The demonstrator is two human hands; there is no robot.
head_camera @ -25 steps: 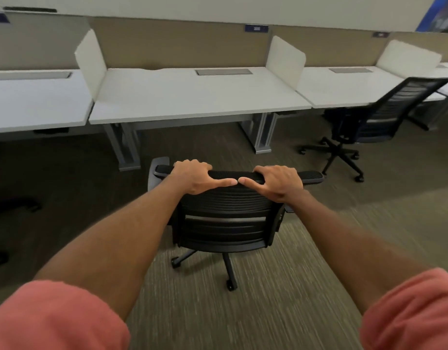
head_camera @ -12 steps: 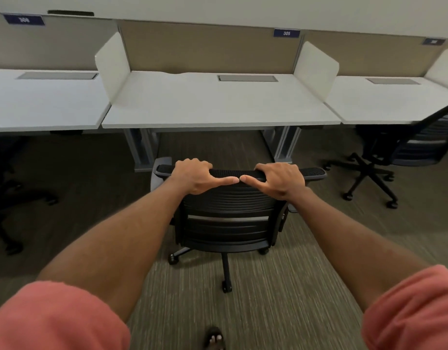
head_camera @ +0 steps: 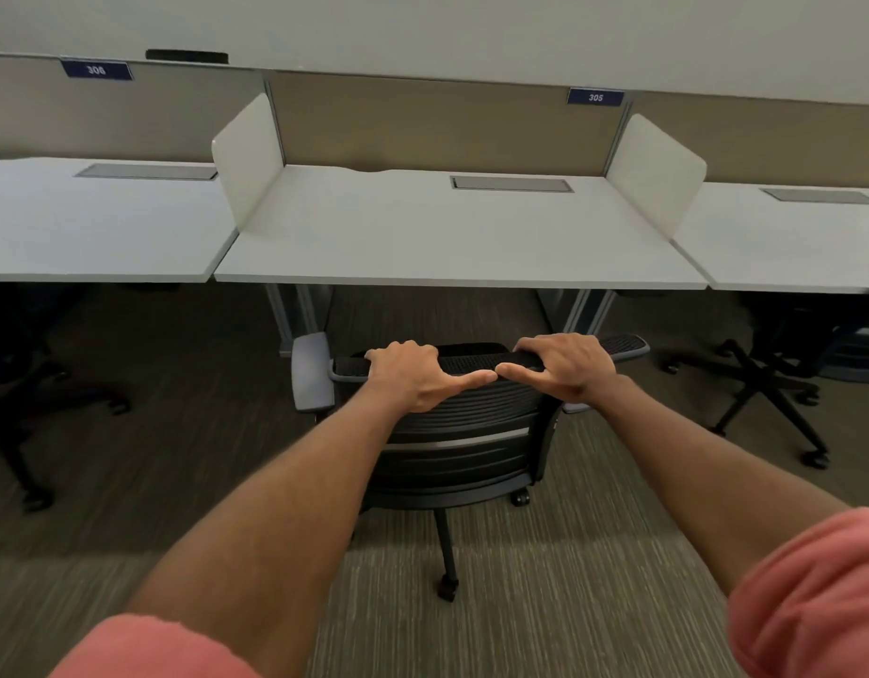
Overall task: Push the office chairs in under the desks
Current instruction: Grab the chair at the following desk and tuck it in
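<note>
A black mesh-backed office chair (head_camera: 459, 447) stands on the carpet in front of the middle white desk (head_camera: 452, 252), its back toward me. My left hand (head_camera: 412, 376) grips the top edge of the backrest left of centre. My right hand (head_camera: 567, 367) grips the same edge right of centre, and the two thumbs nearly meet. The chair's grey armrest (head_camera: 312, 379) lies just short of the desk's front edge. The seat is hidden behind the backrest.
A second black chair (head_camera: 784, 384) sits partly under the right desk (head_camera: 794, 242). Another dark chair base (head_camera: 36, 423) shows under the left desk (head_camera: 94, 227). White divider panels (head_camera: 249, 159) stand between desks. Grey desk legs (head_camera: 297, 315) flank the middle opening.
The chair has rolled forward toward the middle desk with both hands still on its backrest. The desk now looks closer and more centred, and the right-hand chair has slid toward the frame's edge.
</note>
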